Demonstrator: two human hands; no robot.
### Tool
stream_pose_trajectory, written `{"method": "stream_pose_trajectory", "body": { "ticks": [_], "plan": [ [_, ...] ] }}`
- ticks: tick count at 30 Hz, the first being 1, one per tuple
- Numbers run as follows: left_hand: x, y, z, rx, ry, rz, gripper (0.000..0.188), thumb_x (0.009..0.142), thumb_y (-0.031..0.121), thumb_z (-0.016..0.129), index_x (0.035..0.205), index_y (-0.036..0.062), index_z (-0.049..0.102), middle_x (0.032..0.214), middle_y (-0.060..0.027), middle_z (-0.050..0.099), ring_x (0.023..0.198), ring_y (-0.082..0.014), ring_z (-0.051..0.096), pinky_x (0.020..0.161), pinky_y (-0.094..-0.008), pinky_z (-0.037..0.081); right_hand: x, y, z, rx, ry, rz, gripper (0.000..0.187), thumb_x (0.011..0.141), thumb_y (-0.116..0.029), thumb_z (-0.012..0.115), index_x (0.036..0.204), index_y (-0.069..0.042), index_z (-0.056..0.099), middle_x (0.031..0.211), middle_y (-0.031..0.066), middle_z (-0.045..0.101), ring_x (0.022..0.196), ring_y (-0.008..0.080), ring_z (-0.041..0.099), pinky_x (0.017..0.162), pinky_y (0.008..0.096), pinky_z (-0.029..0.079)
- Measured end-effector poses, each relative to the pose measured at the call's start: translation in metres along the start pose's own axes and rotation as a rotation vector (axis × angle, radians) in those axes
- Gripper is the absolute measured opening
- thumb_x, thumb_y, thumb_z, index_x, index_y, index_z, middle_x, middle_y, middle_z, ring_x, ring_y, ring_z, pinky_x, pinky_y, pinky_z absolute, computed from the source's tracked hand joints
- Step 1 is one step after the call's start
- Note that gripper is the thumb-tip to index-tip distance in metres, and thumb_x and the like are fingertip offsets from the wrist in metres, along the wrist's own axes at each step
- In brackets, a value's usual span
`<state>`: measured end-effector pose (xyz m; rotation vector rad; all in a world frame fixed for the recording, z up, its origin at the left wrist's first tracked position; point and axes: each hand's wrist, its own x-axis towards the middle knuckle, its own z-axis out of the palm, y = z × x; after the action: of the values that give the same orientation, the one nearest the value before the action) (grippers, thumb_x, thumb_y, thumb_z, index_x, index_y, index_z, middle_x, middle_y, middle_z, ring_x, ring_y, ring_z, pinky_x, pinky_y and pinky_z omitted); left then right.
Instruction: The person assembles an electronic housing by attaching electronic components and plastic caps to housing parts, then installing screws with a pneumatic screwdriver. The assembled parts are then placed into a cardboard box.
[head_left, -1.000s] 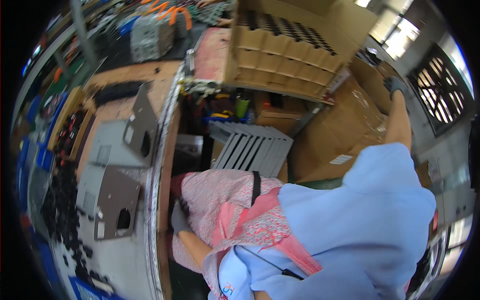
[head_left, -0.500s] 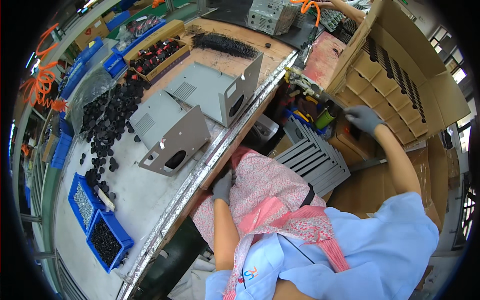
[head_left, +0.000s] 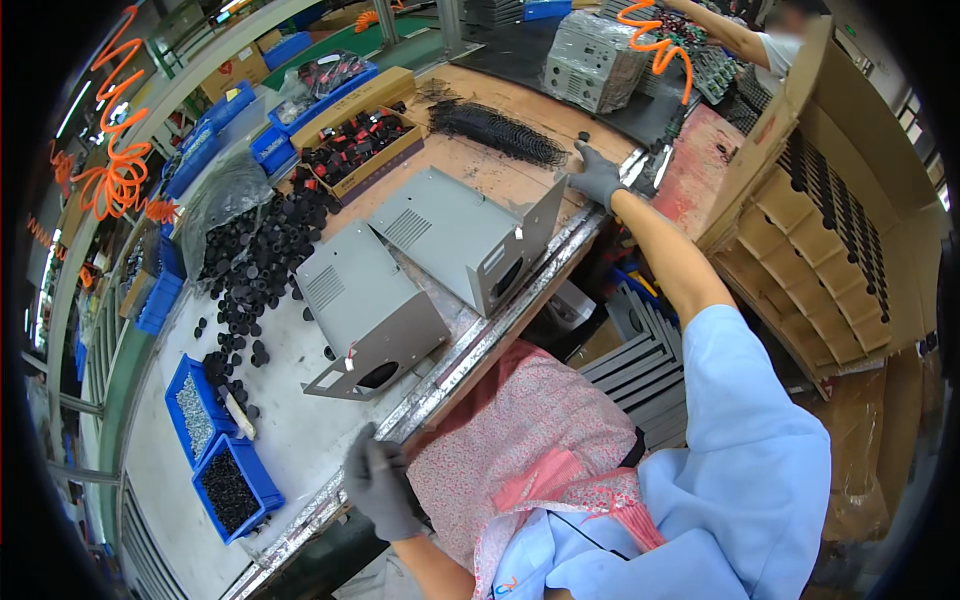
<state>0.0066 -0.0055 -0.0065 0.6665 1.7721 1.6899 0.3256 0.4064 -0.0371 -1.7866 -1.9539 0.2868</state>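
My right hand (head_left: 598, 178), in a grey glove, reaches over the bench edge beside the far corner of a grey sheet-metal housing (head_left: 425, 215). Its fingers look apart and nothing shows in them. Just beyond the fingertips lies a small black cap (head_left: 583, 136); a row of black wire grilles (head_left: 495, 130) is to their left. My left hand (head_left: 382, 488), gloved too, hovers at the bench's near edge with loosely bent fingers and nothing visible in it. The nearest thing to it is a second grey housing (head_left: 375, 320) with a round cut-out.
Black caps (head_left: 240, 240) lie heaped on the bench. Blue bins hold silver screws (head_left: 195, 410) and black screws (head_left: 228, 490). Red-and-black parts fill a carton (head_left: 375, 165). An open cardboard box (head_left: 740, 210) with dividers stands at right; grey panels (head_left: 640, 365) are stacked below the bench. Another person works beyond.
My right hand has moved from beside the divided box to the bench's far side. My left hand has come up from beneath the bench edge, toward the near left. The view has shifted.
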Motion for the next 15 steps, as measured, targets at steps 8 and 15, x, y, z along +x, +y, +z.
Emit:
{"method": "stream_pose_trajectory", "body": {
  "ticks": [8, 15],
  "plan": [
    [0.043, -0.011, -0.005, 0.161, 0.085, -0.023, 0.025, 0.089, 0.016, 0.050, 0.106, -0.0002, 0.056, 0.070, -0.0036, 0.057, 0.054, -0.0061, 0.049, 0.044, -0.0161, 0.036, 0.035, -0.015, 0.030, 0.178, -0.042, -0.013, 0.090, 0.061, -0.040, 0.072, 0.134, -0.007, 0.031, 0.130, 0.0163, 0.043, 0.120, 0.0269, 0.042, 0.100, 0.0323, 0.032],
    [0.045, -0.013, -0.005, 0.128, 0.071, -0.010, 0.025, 0.089, 0.018, 0.051, 0.106, 0.0001, 0.057, 0.069, -0.0024, 0.056, 0.052, -0.0047, 0.046, 0.042, -0.0159, 0.033, 0.032, -0.003, 0.029, 0.330, 0.040, -0.031, 0.081, 0.060, -0.031, 0.075, 0.128, -0.005, 0.040, 0.122, 0.0152, 0.050, 0.115, 0.0253, 0.047, 0.098, 0.0312, 0.034]
  ]
}}
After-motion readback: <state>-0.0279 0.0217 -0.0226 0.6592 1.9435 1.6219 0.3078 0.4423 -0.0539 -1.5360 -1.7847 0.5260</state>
